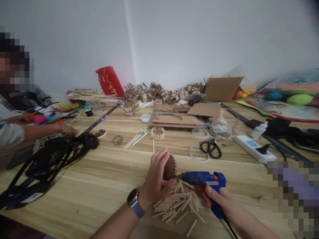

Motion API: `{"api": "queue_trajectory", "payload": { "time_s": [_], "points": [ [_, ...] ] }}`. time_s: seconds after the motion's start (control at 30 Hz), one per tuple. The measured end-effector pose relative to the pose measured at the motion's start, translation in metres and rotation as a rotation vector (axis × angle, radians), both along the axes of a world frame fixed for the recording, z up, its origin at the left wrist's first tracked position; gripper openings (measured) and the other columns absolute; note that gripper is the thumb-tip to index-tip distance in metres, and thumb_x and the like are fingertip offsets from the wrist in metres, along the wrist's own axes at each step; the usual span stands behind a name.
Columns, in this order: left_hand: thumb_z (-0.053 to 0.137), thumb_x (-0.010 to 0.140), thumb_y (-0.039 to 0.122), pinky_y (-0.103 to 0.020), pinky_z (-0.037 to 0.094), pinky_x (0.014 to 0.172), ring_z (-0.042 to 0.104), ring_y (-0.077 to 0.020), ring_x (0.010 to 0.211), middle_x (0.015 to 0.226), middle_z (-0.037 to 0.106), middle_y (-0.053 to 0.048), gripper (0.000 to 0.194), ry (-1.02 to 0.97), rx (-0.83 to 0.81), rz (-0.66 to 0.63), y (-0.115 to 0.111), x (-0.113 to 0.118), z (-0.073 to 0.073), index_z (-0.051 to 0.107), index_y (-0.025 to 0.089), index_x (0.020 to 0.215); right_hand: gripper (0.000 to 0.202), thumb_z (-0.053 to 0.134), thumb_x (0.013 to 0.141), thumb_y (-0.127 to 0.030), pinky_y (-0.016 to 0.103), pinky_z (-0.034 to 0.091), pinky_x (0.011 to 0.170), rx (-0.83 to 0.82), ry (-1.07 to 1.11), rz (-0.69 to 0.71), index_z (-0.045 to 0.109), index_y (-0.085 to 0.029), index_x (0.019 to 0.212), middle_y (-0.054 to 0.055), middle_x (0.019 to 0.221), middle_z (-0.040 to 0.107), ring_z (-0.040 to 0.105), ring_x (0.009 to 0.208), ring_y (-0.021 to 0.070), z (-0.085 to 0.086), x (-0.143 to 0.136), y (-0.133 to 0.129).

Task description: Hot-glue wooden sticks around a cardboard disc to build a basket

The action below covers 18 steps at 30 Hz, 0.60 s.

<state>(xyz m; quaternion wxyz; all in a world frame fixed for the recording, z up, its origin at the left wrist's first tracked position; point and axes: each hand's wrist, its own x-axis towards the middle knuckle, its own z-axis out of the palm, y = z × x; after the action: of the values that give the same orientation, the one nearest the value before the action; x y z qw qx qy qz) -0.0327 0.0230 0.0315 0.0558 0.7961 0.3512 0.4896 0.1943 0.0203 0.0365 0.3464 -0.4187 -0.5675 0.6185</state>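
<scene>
My left hand (159, 174), with a watch on its wrist, holds a round brown cardboard piece (170, 167) tilted on its side, with a scalloped edge. In my right hand (219, 197) is a blue glue gun (199, 178), its nozzle pointing left at the lower edge of the cardboard piece. Whether the nozzle touches it I cannot tell. Below both hands lies a loose pile of short wooden sticks (174, 205). Beyond my left hand stands a ring of upright sticks (158, 133).
Black scissors (210, 148) and white rings lie right of centre, near a power strip (254, 148). A black helmet-like object (50, 162) is at left, near a person's hand (67, 129). Cardboard sheets (174, 120) and several stick-covered pieces stand behind.
</scene>
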Motion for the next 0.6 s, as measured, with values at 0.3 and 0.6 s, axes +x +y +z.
{"api": "queue_trajectory", "payload": {
  "time_s": [0.3,0.6],
  "points": [
    [0.036,0.095,0.044,-0.055,0.023,0.111,0.030,-0.0325,0.135,0.146,0.032,-0.019,0.061,-0.048,-0.011,-0.026,-0.0020,0.0017,-0.0006,0.019,0.016,0.146,0.059,0.056,0.069,-0.076,0.029,0.033,0.059,0.010,0.010,0.040,0.059,-0.018,0.058,0.004,0.058,0.056,0.047,0.061,0.0171,-0.0022,0.0037,0.0018],
    [0.035,0.095,0.042,-0.053,0.027,0.110,0.034,-0.0311,0.133,0.144,0.035,-0.018,0.057,-0.131,-0.060,-0.034,-0.0052,0.0043,0.0004,0.021,0.017,0.145,0.055,0.061,0.068,-0.072,0.028,0.035,0.059,-0.027,0.096,0.021,0.060,-0.017,0.060,0.003,0.058,0.056,0.049,0.062,0.0169,-0.0002,0.0047,0.0021]
  ]
}}
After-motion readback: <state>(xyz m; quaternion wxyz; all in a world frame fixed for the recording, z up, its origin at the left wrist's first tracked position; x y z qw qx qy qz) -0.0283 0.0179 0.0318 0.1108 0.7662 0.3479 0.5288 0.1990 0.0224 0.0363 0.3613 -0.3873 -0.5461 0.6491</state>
